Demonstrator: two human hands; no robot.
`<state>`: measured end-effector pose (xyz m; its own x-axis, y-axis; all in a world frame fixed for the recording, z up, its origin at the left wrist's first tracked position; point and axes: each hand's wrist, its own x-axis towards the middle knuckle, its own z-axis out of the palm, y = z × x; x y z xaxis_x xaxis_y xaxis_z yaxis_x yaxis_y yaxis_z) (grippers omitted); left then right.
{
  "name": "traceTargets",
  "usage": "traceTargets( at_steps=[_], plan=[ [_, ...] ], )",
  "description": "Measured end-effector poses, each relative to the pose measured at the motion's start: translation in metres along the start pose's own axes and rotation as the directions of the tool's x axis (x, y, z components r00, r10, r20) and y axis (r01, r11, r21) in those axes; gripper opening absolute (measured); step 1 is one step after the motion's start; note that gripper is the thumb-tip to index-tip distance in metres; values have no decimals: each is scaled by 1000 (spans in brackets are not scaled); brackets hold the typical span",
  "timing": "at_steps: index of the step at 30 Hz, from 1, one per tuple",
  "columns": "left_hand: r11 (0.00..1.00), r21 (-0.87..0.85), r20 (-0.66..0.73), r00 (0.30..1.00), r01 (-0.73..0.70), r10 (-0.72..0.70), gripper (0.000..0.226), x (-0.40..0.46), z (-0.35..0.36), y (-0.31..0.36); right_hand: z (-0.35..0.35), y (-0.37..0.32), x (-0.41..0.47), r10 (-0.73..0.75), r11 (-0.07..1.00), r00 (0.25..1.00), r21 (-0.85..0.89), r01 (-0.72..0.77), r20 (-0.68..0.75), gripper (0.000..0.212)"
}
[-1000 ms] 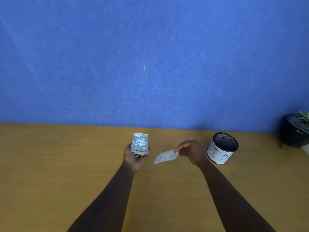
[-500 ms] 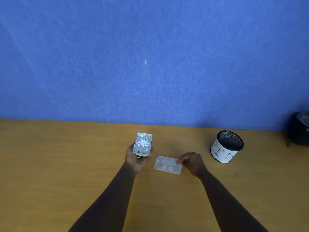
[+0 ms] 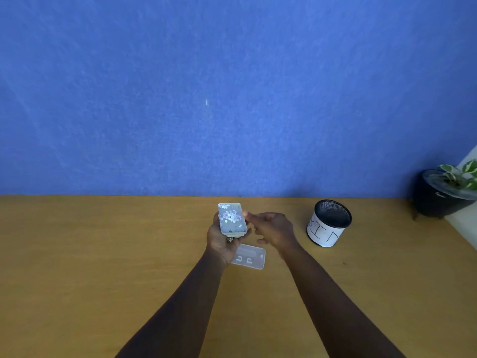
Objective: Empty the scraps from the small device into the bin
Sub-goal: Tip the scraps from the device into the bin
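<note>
Now you had put the clear lid (image 3: pixel 249 257) down on the desk (image 3: pixel 103 254), your right hand (image 3: pixel 273 229) loose and empty, your left hand (image 3: pixel 222 239) holding the small device (image 3: pixel 231 218) full of scraps (image 3: pixel 230 215), the bin (image 3: pixel 329 223) waiting near the desk's right edge.

Between the raised hands and the white-wrapped black mesh cylinder lettered BIN (image 3: pixel 328 224), the tan wooden tabletop (image 3: pixel 103 267) lies bare, so the way right to the bin's open mouth is free. On the near side, the clear rectangular plastic cover (image 3: pixel 249 257) lies flat on the wood just below the left hand (image 3: pixel 221 237), partly tucked behind that wrist, while the right hand (image 3: pixel 273 229) hangs just right of the small pale open-topped device (image 3: pixel 231 218). A black pot with a leafy green plant (image 3: pixel 444 192) fills the far right corner, well apart from the bin, and the blue felt wall (image 3: pixel 232 86) closes the far edge.
</note>
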<state>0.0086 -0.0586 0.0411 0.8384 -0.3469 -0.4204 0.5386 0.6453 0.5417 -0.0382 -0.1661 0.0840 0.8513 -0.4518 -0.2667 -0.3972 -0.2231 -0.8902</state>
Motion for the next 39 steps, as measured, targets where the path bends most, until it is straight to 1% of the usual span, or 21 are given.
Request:
traceTargets(
  at_steps=[3, 5, 7, 10, 13, 15, 18, 21, 22, 25, 27, 28, 29, 30, 32, 34, 36, 37, 39],
  plan=[
    [994, 106, 4, 999, -40, 40, 35, -2, 14, -8, 1, -10, -13, -36, 987, 999, -156, 39, 25, 61],
    [985, 164, 23, 998, -57, 54, 33, -4, 21, -15, 2, -12, -19, -85, 972, 996, -223, 81, -7, 59],
    [981, 181, 77, 995, -74, 61, 33, -5, 27, -24, -1, -12, -22, -138, 957, 988, -265, 117, -61, 55],
    [984, 164, 126, 991, -63, 42, 38, -6, 35, -33, -11, -9, -23, -165, 957, 979, -259, 129, -121, 46],
    [974, 205, 169, 984, -93, 59, 31, -5, 42, -42, -25, -4, -24, -183, 956, 970, -258, 138, -159, 37],
    [966, 239, 185, 981, -104, 60, 27, -4, 47, -49, -33, 1, -25, -206, 954, 962, -256, 157, -178, 35],
    [956, 270, 201, 977, -118, 64, 33, -4, 56, -60, -45, 8, -24, -241, 951, 951, -243, 192, -191, 34],
    [922, 364, 209, 976, -128, 53, 39, -2, 68, -69, -60, 13, -21, -248, 949, 943, -249, 191, -223, 33],
    [906, 407, 212, 977, -116, 30, 39, 0, 75, -75, -70, 16, -19, -252, 947, 936, -260, 186, -245, 32],
    [861, 499, 225, 974, -93, -25, 39, 1, 86, -82, -87, 20, -17, -294, 925, 905, -331, 188, -309, 29],
    [822, 561, 221, 975, -97, -35, 39, 2, 92, -86, -100, 23, -14, -294, 917, 885, -366, 156, -360, 29],
    [777, 619, 217, 976, -114, -29, 41, 3, 95, -89, -109, 25, -12, -279, 921, 879, -368, 130, -387, 32],
    [698, 702, 209, 978, -142, -11, 43, 5, 96, -91, -118, 27, -10, -264, 924, 875, -365, 110, -405, 37],
    [582, 793, 211, 977, -180, 16, 46, 7, 96, -93, -127, 30, -7, -250, 925, 876, -368, 91, -413, 42],
    [288, 920, 267, 963, -266, 37, 50, 10, 94, -97, -144, 35, -1, -228, 915, 882, -400, 50, -411, 45],
    [10, 932, 362, 932, -362, 1, 53, 11, 94, -100, -159, 40, 6, -211, 904, 890, -426, 21, -405, 37],
    [-234, 874, 424, 904, -426, -59, 57, 12, 94, -104, -172, 44, 13, -215, 886, 896, -463, 12, -389, 35],
    [-319, 841, 434, 897, -436, -83, 59, 13, 94, -106, -177, 46, 17, -220, 873, 899, -487, 8, -378, 35],
    [-433, 789, 432, 895, -435, -113, 64, 16, 95, -109, -184, 48, 22, -228, 848, 907, -531, 6, -354, 35]
  ],
)
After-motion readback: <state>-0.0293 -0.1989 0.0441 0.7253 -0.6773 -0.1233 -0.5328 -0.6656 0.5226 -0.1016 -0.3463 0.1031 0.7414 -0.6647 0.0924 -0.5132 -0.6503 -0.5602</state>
